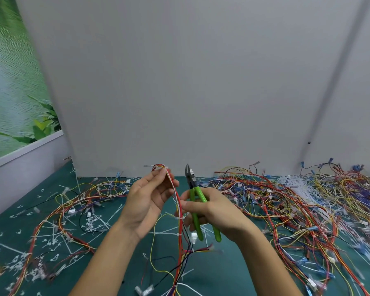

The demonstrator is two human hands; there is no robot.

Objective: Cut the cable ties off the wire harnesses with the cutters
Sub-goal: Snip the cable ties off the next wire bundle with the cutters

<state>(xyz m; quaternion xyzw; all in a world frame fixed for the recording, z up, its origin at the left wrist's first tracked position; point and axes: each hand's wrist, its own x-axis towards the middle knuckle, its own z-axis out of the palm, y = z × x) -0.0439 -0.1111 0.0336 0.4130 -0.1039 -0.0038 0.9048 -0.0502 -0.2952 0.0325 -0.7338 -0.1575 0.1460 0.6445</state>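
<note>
The left hand [146,201] pinches one wire harness [181,231] at its top, while the right hand [214,212] curls round one pair of cutters [195,195], blades toward twelve o'clock.

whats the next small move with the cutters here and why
Probably tip the green-handled cutters down to the white cable tie just below the right hand: their blades point up, clear of the red and white wire harness that the left hand holds up.
</note>
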